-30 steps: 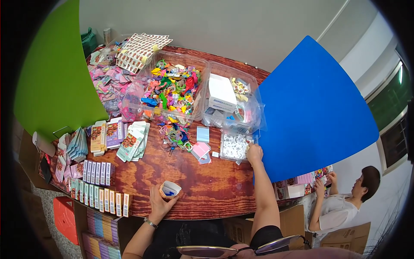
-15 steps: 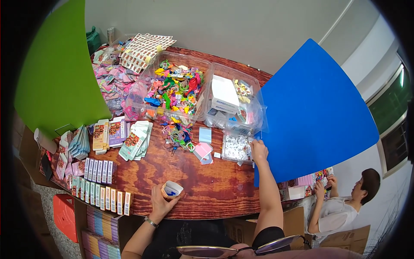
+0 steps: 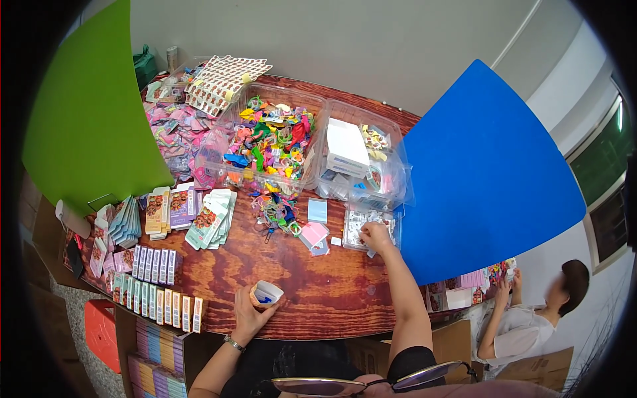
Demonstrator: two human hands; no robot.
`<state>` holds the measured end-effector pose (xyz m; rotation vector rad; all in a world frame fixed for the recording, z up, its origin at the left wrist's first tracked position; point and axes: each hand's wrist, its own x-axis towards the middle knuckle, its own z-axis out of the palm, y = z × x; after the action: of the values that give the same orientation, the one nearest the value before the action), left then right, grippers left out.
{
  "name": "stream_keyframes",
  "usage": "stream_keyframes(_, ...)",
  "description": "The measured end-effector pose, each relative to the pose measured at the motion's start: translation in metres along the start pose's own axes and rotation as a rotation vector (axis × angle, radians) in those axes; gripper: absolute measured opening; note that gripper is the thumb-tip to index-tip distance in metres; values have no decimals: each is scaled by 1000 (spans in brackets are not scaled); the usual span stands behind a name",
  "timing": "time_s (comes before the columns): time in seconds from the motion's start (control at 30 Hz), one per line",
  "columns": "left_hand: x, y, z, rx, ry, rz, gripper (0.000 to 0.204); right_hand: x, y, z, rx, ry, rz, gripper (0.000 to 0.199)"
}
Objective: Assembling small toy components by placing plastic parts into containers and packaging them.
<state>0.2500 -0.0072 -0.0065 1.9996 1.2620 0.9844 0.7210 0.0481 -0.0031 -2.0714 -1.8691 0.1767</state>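
Observation:
My left hand [image 3: 248,316] is wrapped round a small open-topped carton [image 3: 271,289] near the table's front edge. Something blue lies inside the carton, and its pale inner wall shows. Over a clear plastic tray [image 3: 391,233] of small white pieces, my right hand [image 3: 377,237] has its fingers bent down and drawn together. Whatever they pinch, if anything, is hidden. Just left of that tray lie a small white card [image 3: 336,241], pink cards [image 3: 313,233] and a light blue card [image 3: 317,210]. A heap of coloured bands and charms [image 3: 277,213] sits beside these cards.
Behind stand a clear bin of colourful pieces [image 3: 269,142] and another bin with a white box [image 3: 348,146]. Flat cartons [image 3: 211,220] and rows of filled boxes [image 3: 156,265] occupy the left. Green [image 3: 93,113] and blue [image 3: 491,179] panels flank the table; a co-worker [image 3: 531,325] sits at right.
My right hand has shifted left from the clear tray's right edge to over its middle. My left hand still holds the carton, which is tilted slightly differently.

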Motion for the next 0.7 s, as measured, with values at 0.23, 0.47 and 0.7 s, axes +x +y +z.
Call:
stream_keyframes(0.23, -3, -2, -3, 22, 11, -11, 69, -1, -3, -14, -117, -144, 119, 54)
stream_keyframes(0.47, -1, 0, -1, 32, 2, 12, 69, -6, 5, -16, -116, -172, 194, 52)
stream_keyframes(0.7, 0, 0, 1, 43, 11, 22, 69, -9, 24, -8, -61, -93, 153, 32)
